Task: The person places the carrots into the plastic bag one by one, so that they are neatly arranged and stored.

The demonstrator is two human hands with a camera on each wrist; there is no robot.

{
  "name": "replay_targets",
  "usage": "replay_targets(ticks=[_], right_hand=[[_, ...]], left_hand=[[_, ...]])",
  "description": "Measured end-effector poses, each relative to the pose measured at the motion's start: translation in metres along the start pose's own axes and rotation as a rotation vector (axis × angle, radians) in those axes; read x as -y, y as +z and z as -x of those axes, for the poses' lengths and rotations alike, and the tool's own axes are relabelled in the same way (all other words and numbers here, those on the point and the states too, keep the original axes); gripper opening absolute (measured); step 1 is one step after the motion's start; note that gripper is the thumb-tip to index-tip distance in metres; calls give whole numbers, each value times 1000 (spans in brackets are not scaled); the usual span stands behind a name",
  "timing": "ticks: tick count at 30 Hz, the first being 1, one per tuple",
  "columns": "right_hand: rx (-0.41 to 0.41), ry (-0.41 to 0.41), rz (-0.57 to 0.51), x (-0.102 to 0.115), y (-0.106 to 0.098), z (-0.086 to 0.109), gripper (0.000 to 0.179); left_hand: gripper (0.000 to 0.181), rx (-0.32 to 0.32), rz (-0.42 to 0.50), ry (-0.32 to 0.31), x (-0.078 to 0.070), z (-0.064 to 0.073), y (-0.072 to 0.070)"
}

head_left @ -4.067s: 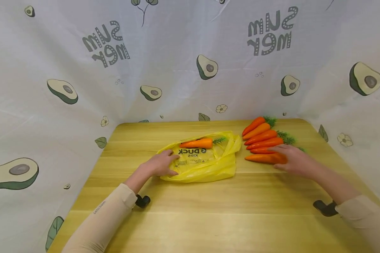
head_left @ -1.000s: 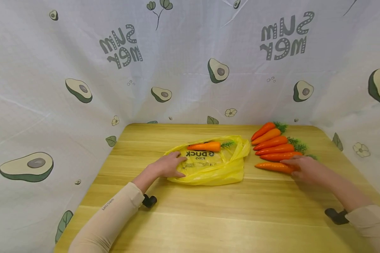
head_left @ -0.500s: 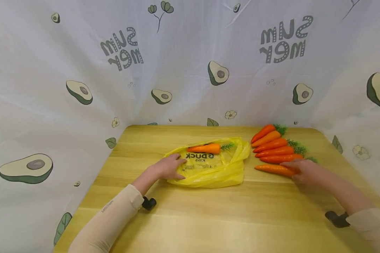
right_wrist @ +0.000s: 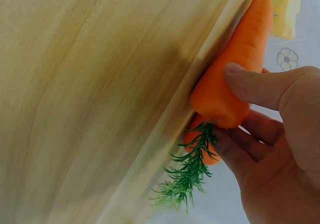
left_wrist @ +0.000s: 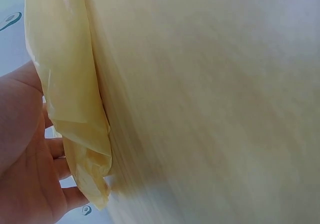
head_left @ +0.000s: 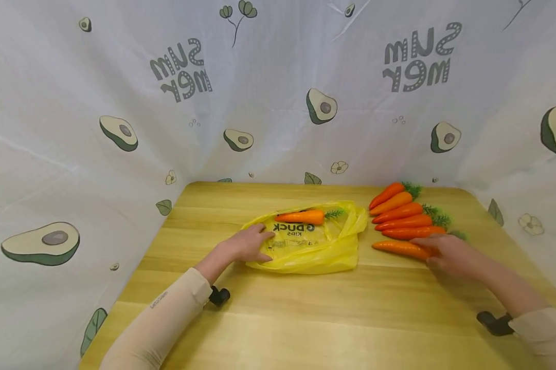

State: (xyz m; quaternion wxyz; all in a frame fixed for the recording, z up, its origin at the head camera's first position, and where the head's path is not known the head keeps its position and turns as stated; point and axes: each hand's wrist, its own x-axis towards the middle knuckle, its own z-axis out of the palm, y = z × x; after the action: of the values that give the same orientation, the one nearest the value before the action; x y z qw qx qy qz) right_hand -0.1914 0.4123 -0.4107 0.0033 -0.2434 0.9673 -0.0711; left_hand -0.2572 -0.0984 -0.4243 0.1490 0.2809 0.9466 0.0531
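I have the right grip (head_left: 455, 255) pinching a carrot (head_left: 398, 248) toward the counter's (head_left: 305, 329) right edge, the left grip (head_left: 247, 244) spread, touching the yellow bag (head_left: 327, 260).

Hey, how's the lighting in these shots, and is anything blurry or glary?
Head view: a pale sheen on the tabletop, small highlights on the carrots; left wrist view: hazy, the wood grain smeared, the yellow bag clearer; right wrist view: a shadow beside the held carrot, its leafy top softening toward the tips.
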Motion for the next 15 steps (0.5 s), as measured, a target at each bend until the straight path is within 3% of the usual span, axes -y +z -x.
replay_targets(ticks=[15], right_hand=[[-50, -57, 19, 15, -14, -8, 50]], left_hand=[[77, 28, 10, -15, 3, -2, 0]])
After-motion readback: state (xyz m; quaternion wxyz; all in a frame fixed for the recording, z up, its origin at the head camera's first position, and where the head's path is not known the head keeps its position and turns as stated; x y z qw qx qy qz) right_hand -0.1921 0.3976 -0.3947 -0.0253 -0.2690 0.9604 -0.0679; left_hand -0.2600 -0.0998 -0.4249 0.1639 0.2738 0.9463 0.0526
